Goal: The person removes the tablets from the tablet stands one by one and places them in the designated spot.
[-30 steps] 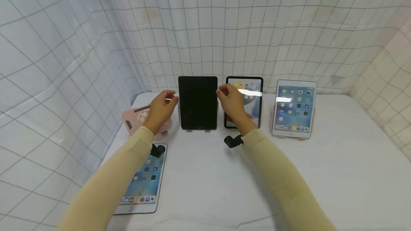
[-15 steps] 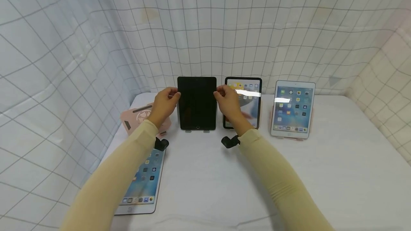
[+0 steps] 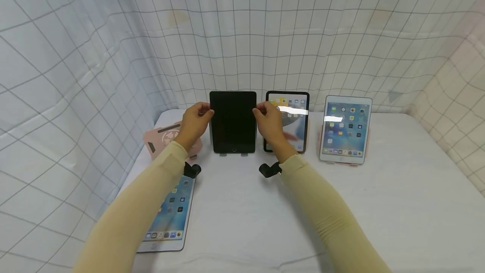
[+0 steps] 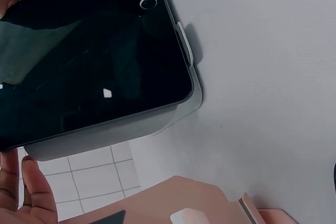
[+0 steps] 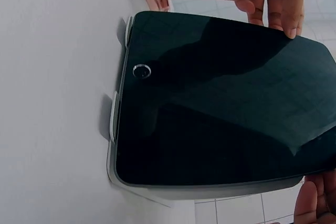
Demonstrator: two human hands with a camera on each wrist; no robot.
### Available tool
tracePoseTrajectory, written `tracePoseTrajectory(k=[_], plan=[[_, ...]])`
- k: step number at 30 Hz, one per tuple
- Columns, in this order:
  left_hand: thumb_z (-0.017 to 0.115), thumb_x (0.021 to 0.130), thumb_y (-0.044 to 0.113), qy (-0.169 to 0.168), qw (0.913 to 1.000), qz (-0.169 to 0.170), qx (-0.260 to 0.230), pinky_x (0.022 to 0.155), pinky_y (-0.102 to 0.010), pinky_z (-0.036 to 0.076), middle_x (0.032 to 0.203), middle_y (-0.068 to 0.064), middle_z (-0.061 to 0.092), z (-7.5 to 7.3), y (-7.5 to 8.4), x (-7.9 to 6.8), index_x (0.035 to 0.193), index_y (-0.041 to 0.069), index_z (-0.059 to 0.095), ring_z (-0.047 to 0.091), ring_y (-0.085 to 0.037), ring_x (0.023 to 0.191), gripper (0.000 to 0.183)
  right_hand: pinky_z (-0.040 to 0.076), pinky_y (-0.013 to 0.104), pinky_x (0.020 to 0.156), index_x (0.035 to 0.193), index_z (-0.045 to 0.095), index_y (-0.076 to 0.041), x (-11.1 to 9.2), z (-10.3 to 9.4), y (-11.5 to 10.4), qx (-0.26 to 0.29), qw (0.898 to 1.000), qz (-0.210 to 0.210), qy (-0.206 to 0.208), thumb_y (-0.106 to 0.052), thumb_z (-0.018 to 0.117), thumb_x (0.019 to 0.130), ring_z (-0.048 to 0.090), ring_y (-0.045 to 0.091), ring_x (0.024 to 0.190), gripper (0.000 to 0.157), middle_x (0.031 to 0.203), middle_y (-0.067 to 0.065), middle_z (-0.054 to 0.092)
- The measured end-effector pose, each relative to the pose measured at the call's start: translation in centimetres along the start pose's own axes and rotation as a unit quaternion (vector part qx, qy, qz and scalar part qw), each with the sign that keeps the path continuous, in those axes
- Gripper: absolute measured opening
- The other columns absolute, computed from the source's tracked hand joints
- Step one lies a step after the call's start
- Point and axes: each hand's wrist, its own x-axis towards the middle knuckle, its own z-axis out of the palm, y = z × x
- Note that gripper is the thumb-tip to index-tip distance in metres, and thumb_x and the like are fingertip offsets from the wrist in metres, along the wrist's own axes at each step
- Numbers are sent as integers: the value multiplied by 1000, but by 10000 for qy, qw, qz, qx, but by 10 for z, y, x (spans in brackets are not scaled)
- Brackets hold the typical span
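A black tablet (image 3: 233,122) with a dark screen stands upright at the back, its lower edge on the lips of a grey stand (image 5: 114,116). My left hand (image 3: 194,122) pinches its left edge between thumb and fingers. On the opposite edge, my right hand (image 3: 270,122) pinches at about the same height. Both wrist views show fingertips at the two long sides of the tablet. Most of the stand is hidden behind the tablet.
A lit black-framed tablet (image 3: 297,127) and a white tablet (image 3: 345,129) stand propped to the right. Beside my left hand is a pink folding stand (image 3: 157,138). A larger white tablet (image 3: 172,218) lies front left, partly under my sleeve. Gridded cloth (image 3: 242,24) forms the back wall.
Both hands have closed in from just beside the black tablet and now grip its side edges. Since half a second ago, they have barely moved. The tablet stays on its stand.
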Motion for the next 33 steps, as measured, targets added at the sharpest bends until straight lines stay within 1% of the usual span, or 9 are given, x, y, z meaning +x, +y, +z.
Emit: tracePoseTrajectory(k=[5,8,12,18,24,27,33], plan=[[56,102,24,37,10000,-14,-70,93,-44,49,118,-12,62,-3,2,-3,123,6,60,59,-30,112,28,48,31,74,104,65,2,-4,1,-3,321,9994,-92,97,-12,62,98,57,22,86,16,95,13,63],[56,102,24,41,9994,-101,-338,93,-41,51,121,-12,61,-4,3,-5,125,7,59,60,-28,110,29,47,30,72,103,65,2,-6,2,-5,453,9988,-131,148,-11,63,98,56,21,84,15,94,13,62],[56,103,25,-56,9959,-299,-856,93,-38,53,125,-11,59,-6,5,-9,129,10,56,58,-25,112,30,47,28,70,103,64,2,-9,3,-7,572,9980,-143,246,-11,63,97,55,19,83,14,93,11,62],[54,104,26,-163,9940,-264,-1046,93,-40,53,128,-13,57,-9,6,-17,133,9,53,57,-26,114,34,46,28,71,104,64,3,-12,4,-9,756,9962,-255,348,-10,63,97,56,20,84,15,94,12,63],[55,103,26,-289,9911,-385,-1242,92,-38,54,129,-12,56,-11,5,-24,135,9,52,56,-26,118,36,47,29,72,105,63,2,-17,2,-8,902,9951,-295,261,-11,63,97,56,20,85,14,96,11,62],[56,103,27,-332,9893,-466,-1342,90,-37,54,128,-11,57,-12,5,-27,132,8,54,56,-25,117,35,48,30,74,106,63,1,-20,0,-8,962,9948,-283,204,-12,62,98,57,20,87,15,99,11,61],[59,101,28,-439,9869,-587,-1440,88,-37,56,122,-9,61,-14,7,-33,126,8,58,60,-25,111,32,52,31,75,109,62,-1,-28,-6,-7,988,9951,-76,39,-15,61,99,58,20,89,17,102,10,61]])
